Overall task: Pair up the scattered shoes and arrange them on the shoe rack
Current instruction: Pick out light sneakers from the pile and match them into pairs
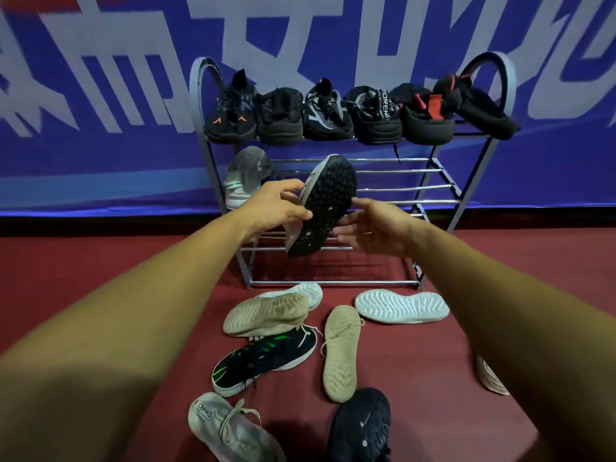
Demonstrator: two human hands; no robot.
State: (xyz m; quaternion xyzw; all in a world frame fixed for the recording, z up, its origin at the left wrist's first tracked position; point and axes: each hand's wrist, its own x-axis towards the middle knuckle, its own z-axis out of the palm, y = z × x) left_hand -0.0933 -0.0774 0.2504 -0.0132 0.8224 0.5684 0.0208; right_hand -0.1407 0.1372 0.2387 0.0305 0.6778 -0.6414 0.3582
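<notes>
I am looking past both forearms at a cluttered red floor [416,378]. Shoes are lying scattered in front of the shoe rack [443,181]: a beige-soled shoe [266,315] and a white-soled shoe [400,306], both sole-up, a black shoe with green stripes [263,358] on its side, and a grey laced shoe [230,428] nearest me. Six black shoes [280,111] are filling the top shelf, and a pale grey shoe [245,176] is sitting at the left end of the second shelf. A blue banner [100,145] is hanging behind.

My left hand [276,208] is pinching the held shoe [325,208] by its left edge, in the air before the middle shelves and hiding part of them. My right hand [376,228] is meeting its right edge with loose, nearly straight fingers, slightly blurred. Its sole is showing black rubber covered in small studs, with a pale rim. The rack is thin chromed bars in a grey arched frame.
</notes>
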